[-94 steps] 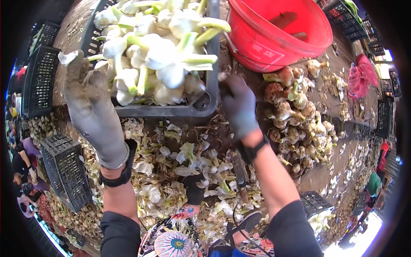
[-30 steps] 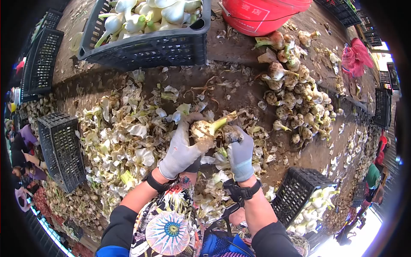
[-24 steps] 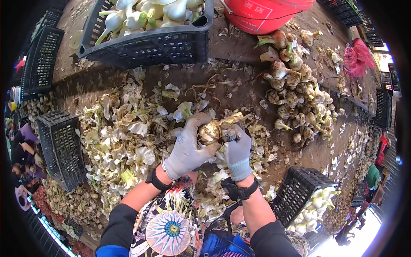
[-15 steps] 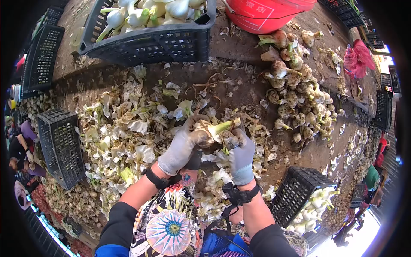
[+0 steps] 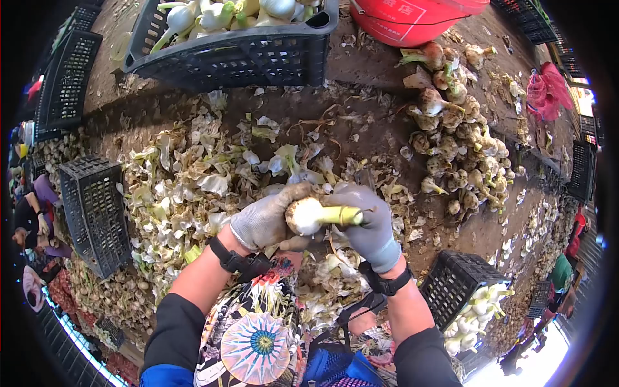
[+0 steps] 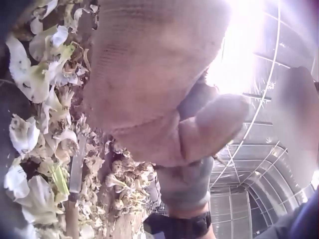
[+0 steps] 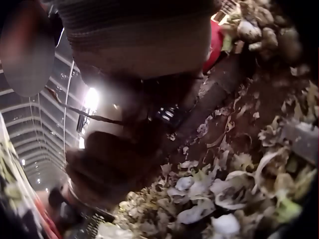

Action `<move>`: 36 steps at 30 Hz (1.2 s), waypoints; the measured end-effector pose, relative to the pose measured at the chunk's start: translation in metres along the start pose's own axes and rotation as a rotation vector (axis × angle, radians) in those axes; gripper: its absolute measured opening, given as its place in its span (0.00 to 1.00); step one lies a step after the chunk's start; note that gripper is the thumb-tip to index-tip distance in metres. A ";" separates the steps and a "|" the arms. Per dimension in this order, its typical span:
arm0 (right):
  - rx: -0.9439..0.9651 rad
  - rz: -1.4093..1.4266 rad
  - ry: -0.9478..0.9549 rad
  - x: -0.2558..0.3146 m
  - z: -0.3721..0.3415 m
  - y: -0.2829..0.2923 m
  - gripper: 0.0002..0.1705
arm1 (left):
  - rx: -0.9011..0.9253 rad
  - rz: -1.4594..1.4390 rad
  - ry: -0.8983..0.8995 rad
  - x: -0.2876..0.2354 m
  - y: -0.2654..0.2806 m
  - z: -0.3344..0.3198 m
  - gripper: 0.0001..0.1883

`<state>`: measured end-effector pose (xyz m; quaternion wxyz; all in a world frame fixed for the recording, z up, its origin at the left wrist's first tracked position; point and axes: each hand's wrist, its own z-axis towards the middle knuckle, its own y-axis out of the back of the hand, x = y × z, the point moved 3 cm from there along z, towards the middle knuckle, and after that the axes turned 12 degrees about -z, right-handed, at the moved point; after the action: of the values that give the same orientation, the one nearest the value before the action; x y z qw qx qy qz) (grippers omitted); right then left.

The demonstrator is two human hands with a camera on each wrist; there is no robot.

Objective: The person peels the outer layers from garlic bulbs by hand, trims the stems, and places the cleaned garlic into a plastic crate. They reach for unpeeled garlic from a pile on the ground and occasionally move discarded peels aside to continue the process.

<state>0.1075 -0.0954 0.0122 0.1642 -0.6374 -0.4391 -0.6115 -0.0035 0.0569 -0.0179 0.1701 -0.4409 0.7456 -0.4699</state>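
Between my hands in the head view is a garlic bulb, its white side bared and a thick green stem pointing right. My gloved left hand holds the bulb from the left, fingers curled behind it. My gloved right hand grips by the stem's cut end, its fingertips partly hidden. A thin dry strand sticks out from the right hand in the right wrist view. Below the hands, a knife lies on loose garlic skins. The bulb is hidden behind the glove in the left wrist view.
A black crate of cleaned garlic stands ahead, with a red bucket right of it. Untrimmed garlic bulbs are heaped at right. Another crate with garlic tips near my right arm; a black crate stands left.
My hands left the crate and came together over the skins with a garlic bulb. Its brown outer skin has come away, baring white. The right hand has moved over the stem end.
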 end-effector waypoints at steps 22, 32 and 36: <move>-0.576 0.941 -0.554 -0.139 -0.078 -0.016 0.17 | -0.466 0.845 -0.815 -0.011 -0.034 -0.025 0.18; -0.466 1.586 -0.633 -0.088 -0.071 -0.015 0.28 | -0.667 1.798 -0.956 -0.021 -0.014 -0.031 0.20; -0.401 1.404 -0.485 -0.037 -0.063 -0.029 0.34 | -0.071 1.305 -0.242 0.020 -0.010 0.021 0.23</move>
<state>0.0506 -0.1391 -0.0190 0.2943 -0.9005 0.1639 -0.2751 0.0043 0.0274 -0.0163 0.4877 0.0459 0.8502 -0.1931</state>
